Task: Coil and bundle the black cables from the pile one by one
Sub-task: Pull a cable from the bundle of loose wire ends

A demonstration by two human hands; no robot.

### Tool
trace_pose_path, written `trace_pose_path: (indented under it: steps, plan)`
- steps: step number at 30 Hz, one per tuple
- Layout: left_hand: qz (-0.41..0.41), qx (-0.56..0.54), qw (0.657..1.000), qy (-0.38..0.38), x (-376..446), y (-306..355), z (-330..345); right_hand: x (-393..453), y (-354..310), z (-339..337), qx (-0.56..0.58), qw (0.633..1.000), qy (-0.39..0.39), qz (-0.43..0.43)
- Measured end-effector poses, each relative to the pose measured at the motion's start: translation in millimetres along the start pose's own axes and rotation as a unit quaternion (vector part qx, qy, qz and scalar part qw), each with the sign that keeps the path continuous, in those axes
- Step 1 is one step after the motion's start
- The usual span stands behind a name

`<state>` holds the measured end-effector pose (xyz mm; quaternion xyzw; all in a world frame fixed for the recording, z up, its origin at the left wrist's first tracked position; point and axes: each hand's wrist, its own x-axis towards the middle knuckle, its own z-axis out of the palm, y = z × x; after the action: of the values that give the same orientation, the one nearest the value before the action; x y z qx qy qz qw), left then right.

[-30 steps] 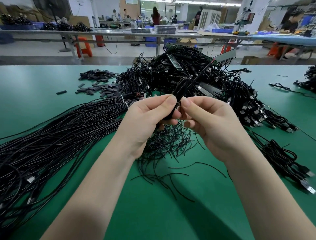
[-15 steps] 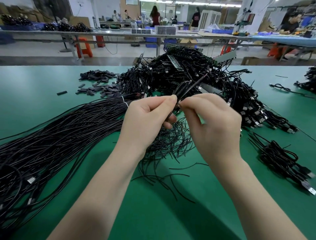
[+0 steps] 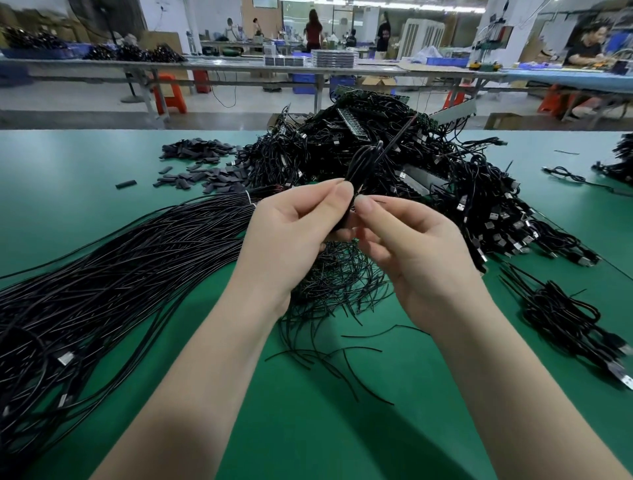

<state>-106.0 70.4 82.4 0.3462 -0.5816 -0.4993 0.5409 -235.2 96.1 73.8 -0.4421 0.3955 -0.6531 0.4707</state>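
Bright and evenly lit from overhead strip lights (image 3: 411, 4) far back in the hall, with a pale sheen of glare on the green tabletop (image 3: 68, 178) at upper left. Soft, blurred shadows under both forearms on the near tabletop, darkest between the arms at the bottom edge. Strongly bent by the wide lens, so the far tabletop edge and the background benches (image 3: 239, 66) bow toward the corners; sharp enough at centre, softer and slightly smeared in the black cables (image 3: 85, 308) at the left edge and in the distant background.
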Motion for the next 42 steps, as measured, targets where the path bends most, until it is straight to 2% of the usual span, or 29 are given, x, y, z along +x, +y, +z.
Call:
trace_pose_path:
  steps: [2, 4, 6, 8, 9, 11, 12, 13, 14, 15, 16, 17, 19, 20, 21, 22, 24, 29, 34, 37, 42]
  plan:
    - [0.009, -0.007, 1.0, 0.001, -0.4, 0.1, 1.7, -1.0, -2.6, 0.4, 0.058, 0.997, -0.019, 0.041]
    - [0.029, -0.009, 1.0, 0.002, -0.6, 0.3, 2.8, -2.6, -2.5, 0.8, 0.045, 0.999, 0.0, 0.016]
    - [0.049, -0.004, 0.999, -0.001, -1.6, 1.8, 3.8, -3.3, -0.6, 2.3, -0.006, 0.997, 0.037, -0.069]
    - [0.055, -0.001, 0.998, 0.004, -2.1, 2.9, 4.4, -3.9, 3.7, 2.8, -0.127, 0.969, 0.075, -0.2]
    - [0.053, 0.004, 0.999, 0.009, -2.3, 3.2, 4.3, -2.7, 6.2, 0.2, -0.233, 0.924, 0.098, -0.288]
    - [0.036, 0.011, 0.999, 0.011, -3.2, 3.1, 3.8, 1.5, 11.1, -10.8, -0.427, 0.772, 0.11, -0.459]
    - [0.02, 0.011, 1.0, 0.006, -3.5, 2.8, 3.7, 4.0, 13.4, -16.5, -0.478, 0.697, 0.107, -0.524]
    - [0.003, 0.007, 1.0, -0.001, -3.7, 2.8, 3.6, 5.5, 14.5, -20.5, -0.497, 0.651, 0.104, -0.564]
    - [-0.008, 0.003, 1.0, -0.006, -3.6, 3.6, 3.6, 6.8, 14.3, -22.6, -0.497, 0.635, 0.101, -0.582]
    - [-0.009, -0.004, 1.0, -0.006, -3.4, 4.2, 3.6, 8.0, 13.2, -24.0, -0.489, 0.643, 0.098, -0.581]
    - [-0.001, -0.014, 1.0, 0.002, -2.8, 4.6, 3.4, 8.4, 12.3, -23.6, -0.467, 0.682, 0.094, -0.555]
    - [0.007, -0.027, 1.0, 0.013, -1.8, 4.6, 3.1, 7.8, 11.7, -22.1, -0.425, 0.748, 0.094, -0.501]
    - [0.017, -0.046, 0.998, 0.026, -0.1, 4.4, 1.8, 5.3, 3.6, -13.8, -0.234, 0.93, 0.071, -0.275]
    - [0.023, -0.044, 0.999, 0.022, 0.3, 3.6, 1.6, 5.7, 1.1, -10.6, -0.113, 0.983, 0.038, -0.137]
    - [0.033, -0.033, 0.999, 0.015, 0.3, 2.4, 1.8, 5.6, -0.8, -10.3, -0.034, 0.999, 0.01, -0.029]
    - [0.044, -0.019, 0.999, 0.008, 0.0, 1.2, 2.1, 5.9, -1.4, -12.1, 0.001, 0.999, -0.008, 0.04]
    - [0.058, 0.003, 0.998, -0.003, -0.6, -0.2, 2.6, 6.1, -2.1, -14.6, 0.02, 0.994, -0.037, 0.105]
    - [0.101, 0.084, 0.991, -0.003, 2.0, -5.9, 1.5, 7.5, -7.3, -15.8, 0.129, 0.976, -0.048, 0.167]
    - [0.134, 0.072, 0.988, -0.005, 1.4, -6.4, 3.4, 6.8, -9.1, -14.8, 0.149, 0.961, -0.074, 0.221]
    - [0.14, 0.066, 0.987, -0.033, 1.7, -3.9, -0.1, 5.7, -10.9, -14.8, 0.171, 0.957, -0.075, 0.224]
    - [0.148, 0.118, 0.98, -0.06, 1.7, 2.8, -7.6, 2.3, -13.8, -15.1, 0.14, 0.972, -0.081, 0.171]
